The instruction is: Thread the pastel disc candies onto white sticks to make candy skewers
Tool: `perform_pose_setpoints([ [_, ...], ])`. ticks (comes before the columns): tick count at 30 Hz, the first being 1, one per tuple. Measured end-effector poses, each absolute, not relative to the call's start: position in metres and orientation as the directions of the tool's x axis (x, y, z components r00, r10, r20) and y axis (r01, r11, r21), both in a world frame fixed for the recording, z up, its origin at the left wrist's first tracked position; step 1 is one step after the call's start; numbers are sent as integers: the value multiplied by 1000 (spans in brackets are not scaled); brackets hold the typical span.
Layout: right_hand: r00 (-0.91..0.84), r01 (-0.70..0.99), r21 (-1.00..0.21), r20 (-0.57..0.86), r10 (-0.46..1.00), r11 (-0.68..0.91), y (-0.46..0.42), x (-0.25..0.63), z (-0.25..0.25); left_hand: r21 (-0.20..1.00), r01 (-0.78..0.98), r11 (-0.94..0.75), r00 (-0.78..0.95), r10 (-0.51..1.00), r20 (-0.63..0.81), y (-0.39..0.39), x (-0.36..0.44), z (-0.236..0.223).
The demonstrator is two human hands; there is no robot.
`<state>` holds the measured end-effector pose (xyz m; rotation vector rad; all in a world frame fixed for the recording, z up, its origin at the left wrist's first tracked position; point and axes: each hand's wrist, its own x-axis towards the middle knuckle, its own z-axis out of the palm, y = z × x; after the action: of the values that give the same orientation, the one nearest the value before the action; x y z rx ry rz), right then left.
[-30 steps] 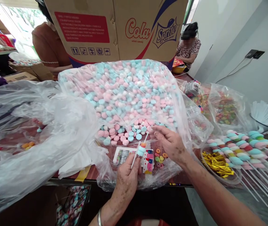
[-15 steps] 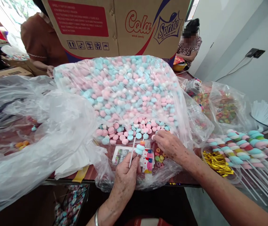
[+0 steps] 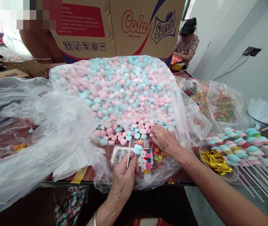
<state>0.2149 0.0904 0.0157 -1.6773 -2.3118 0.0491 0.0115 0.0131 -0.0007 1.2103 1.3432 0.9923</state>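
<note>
My left hand (image 3: 125, 171) is closed around a marshmallow skewer (image 3: 138, 148), with blue marshmallows and an orange piece threaded near its bare white tip. A second white stick (image 3: 128, 152) stands up between the same thumb and fingers. To the right, my right hand (image 3: 164, 139) has its fingertips pinched on a pink marshmallow (image 3: 151, 135) at the edge of the loose pile; the fingers partly hide it. Pink, blue and white marshmallows (image 3: 122, 137) spill from the mouth of a big clear plastic bag (image 3: 182, 119). Small ring gummies (image 3: 158, 158) lie below my right wrist.
Finished marshmallow skewers (image 3: 244, 146) lie at the right beside gold twist ties (image 3: 215, 161) and a bundle of white sticks (image 3: 265, 111). A large carton (image 3: 117, 31) stands behind the bag. Printed cards (image 3: 146, 160) lie by my left hand. Another person (image 3: 187, 44) sits at the back right.
My right hand has shifted a little left and farther into the marshmallow pile. The left hand keeps its hold. The whole view has moved slightly, and the person at the back left has leaned.
</note>
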Motion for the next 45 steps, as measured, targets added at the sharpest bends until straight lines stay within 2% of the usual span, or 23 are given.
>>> perform_pose_setpoints([
  [3,-129,917,-325,313,941,234,95,229,23,980,79,182,107,976,-190,12,10,-1],
  [6,-82,916,-342,351,933,209,99,243,30,980,69,187,117,974,-194,11,9,-1],
  [13,-238,910,-284,236,942,301,98,242,17,982,86,170,135,974,-180,12,9,2],
  [18,-395,821,-319,281,875,473,87,232,11,983,94,156,129,977,-167,12,8,3],
  [21,-459,795,-286,293,839,535,79,231,12,983,111,144,136,978,-158,12,8,2],
  [28,-223,848,-340,467,855,407,86,240,21,985,87,146,141,977,-158,13,9,-2],
  [31,-240,879,-296,404,882,375,93,238,17,985,88,151,140,977,-162,13,9,1],
  [36,-296,934,-147,195,935,326,94,230,8,981,132,139,147,977,-158,11,9,6],
  [40,-334,934,-86,144,932,348,92,223,8,981,150,120,155,977,-143,12,9,4],
  [42,-323,929,-135,153,934,344,92,222,9,980,166,110,157,978,-136,13,9,5],
  [43,-287,926,-202,169,943,318,92,221,9,979,180,101,155,979,-130,13,10,6],
  [45,-139,865,-453,193,971,214,93,221,11,973,218,73,156,982,-108,13,10,9],
])
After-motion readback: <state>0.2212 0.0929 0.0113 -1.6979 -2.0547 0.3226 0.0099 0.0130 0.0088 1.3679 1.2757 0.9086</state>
